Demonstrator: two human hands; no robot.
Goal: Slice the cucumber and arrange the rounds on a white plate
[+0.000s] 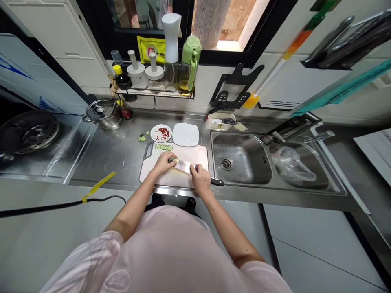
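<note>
On the steel counter lies a white cutting board [195,153] with a grey edge. My left hand [164,162] is closed at the board's middle, its fingertips on a small green cucumber piece [176,161]. A wide-bladed knife [183,166] lies across the board beside that piece. My right hand [200,178] is wrapped round the knife near the handle, whose black end shows to the right. Several cucumber slices [163,147] overlap in a row at the board's back left. Behind the board are a white plate with chopped red bits [161,133] and a bare white plate [185,134].
A double sink [242,159] is on the right, with a plastic bag [293,163] in its far basin. A lidded steel pot [105,115] stands at the back left. Cucumber scraps [141,138] lie left of the plates. Above hangs a condiment rack [155,93].
</note>
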